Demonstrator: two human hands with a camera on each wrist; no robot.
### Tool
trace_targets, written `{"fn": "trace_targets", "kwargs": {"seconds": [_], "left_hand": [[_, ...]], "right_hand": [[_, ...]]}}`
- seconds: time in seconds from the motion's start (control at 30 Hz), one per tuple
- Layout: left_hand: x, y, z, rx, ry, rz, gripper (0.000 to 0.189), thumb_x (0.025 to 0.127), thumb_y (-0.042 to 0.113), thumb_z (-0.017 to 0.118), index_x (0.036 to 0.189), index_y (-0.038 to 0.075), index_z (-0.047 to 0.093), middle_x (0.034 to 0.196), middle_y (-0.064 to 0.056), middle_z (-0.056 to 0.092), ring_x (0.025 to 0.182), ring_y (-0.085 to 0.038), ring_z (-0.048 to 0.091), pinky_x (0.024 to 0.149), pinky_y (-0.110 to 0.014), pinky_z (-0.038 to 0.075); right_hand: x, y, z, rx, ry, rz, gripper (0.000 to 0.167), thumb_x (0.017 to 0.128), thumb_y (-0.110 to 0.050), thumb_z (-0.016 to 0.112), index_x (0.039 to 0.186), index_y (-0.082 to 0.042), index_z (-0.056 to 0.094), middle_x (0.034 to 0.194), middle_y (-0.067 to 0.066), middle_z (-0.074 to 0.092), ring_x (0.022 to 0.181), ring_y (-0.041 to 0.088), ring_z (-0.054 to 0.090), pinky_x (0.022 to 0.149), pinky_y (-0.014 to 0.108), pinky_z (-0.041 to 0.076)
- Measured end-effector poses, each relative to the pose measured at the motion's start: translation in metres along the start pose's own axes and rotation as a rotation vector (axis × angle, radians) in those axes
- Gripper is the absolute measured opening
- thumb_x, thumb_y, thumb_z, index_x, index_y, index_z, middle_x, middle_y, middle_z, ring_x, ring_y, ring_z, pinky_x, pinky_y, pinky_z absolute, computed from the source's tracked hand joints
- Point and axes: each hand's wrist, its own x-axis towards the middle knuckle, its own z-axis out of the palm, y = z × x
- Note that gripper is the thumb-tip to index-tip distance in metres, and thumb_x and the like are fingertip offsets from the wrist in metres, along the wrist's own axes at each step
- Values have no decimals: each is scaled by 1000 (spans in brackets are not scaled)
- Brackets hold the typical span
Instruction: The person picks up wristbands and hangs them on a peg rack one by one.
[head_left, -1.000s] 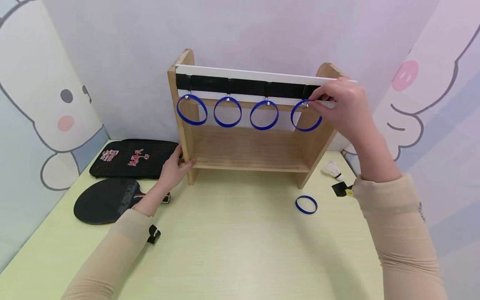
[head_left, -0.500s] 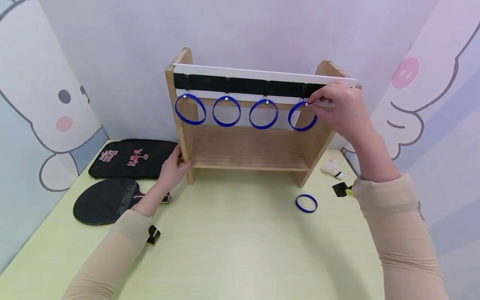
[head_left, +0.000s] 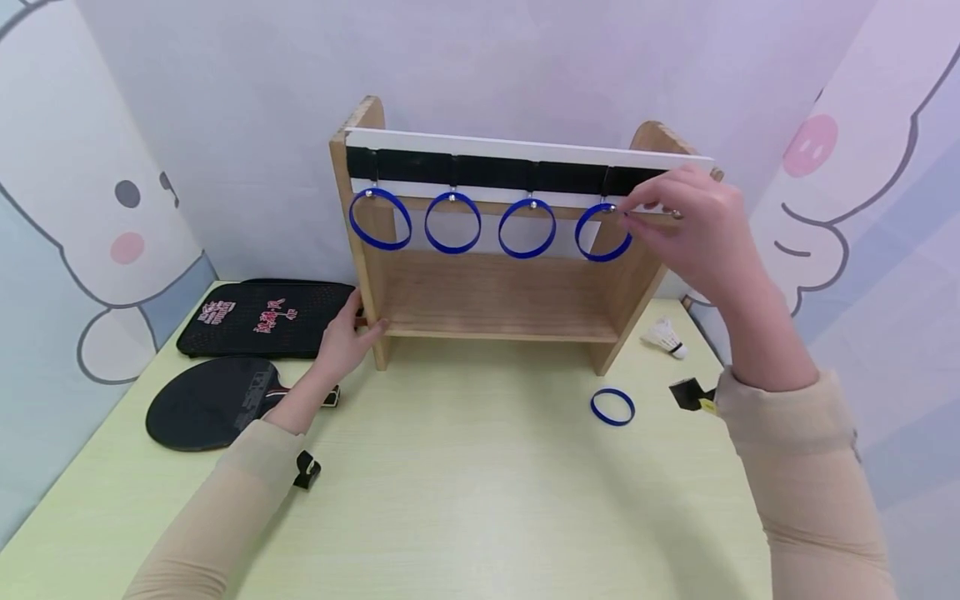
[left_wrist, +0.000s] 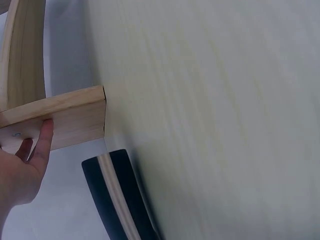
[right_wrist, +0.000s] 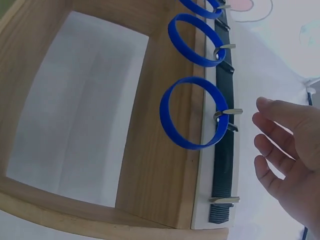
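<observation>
My right hand (head_left: 693,221) is at the right end of a white rail with a black strip (head_left: 491,172) across the top of a wooden shelf (head_left: 498,296). Fingertips stand beside a blue ring (head_left: 603,257) hanging from a metal hook; in the right wrist view, a gap separates the loosely bent fingers (right_wrist: 272,142) from the ring (right_wrist: 165,117). Other blue rings (head_left: 527,256) hang along the rail. With fairly straight fingers, my left hand (head_left: 345,346) touches the shelf's left side panel (left_wrist: 80,122). Another blue ring (head_left: 613,408) lies on the table.
A black zipped case (head_left: 270,321) lies on the table (head_left: 480,500) at the left, behind a black table tennis bat (head_left: 210,404). A white shuttlecock (head_left: 663,337) lies right of the shelf. A bare hook (right_wrist: 225,200) shows at the rail's end.
My right hand has let go of the blue ring, now hanging on the hook, and drawn slightly right. My left hand stays at the shelf's side panel.
</observation>
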Motion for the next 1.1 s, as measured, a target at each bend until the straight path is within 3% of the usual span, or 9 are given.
{"fn": "trace_targets", "kwargs": {"seconds": [0.23, 0.5, 0.77, 1.1], "left_hand": [[-3, 2, -4, -3, 11, 0, 70, 94, 31, 57, 151, 19, 19, 142, -17, 42, 117, -37, 54, 81, -52, 53], [-3, 1, -3, -2, 14, -14, 70, 93, 32, 58, 151, 20, 19, 143, -16, 42, 117, -35, 54, 82, -51, 53], [-3, 2, -2, -9, 4, -19, 70, 94, 31, 57, 151, 19, 18, 143, -17, 40, 118, -36, 53, 83, -52, 53], [-2, 0, -2, -4, 10, -10, 70, 94, 32, 57, 151, 19, 19, 143, -17, 41, 117, -36, 54, 82, -51, 53]], "right_hand": [[-11, -15, 3, 143, 50, -31, 22, 67, 13, 77, 83, -2, 72, 84, 10, 69, 81, 10, 57, 72, 6, 40], [-32, -21, 14, 249, 17, -84, 28, 61, 11, 80, 84, -3, 72, 82, 10, 70, 83, 13, 60, 81, 9, 44], [-68, -11, 36, 274, -177, -119, 26, 68, 3, 78, 92, -6, 71, 91, 2, 70, 89, 13, 61, 81, 10, 46], [-133, 9, 73, 255, -388, 42, 29, 70, -3, 80, 96, -10, 70, 96, -1, 69, 84, 13, 61, 71, 20, 52]]}}
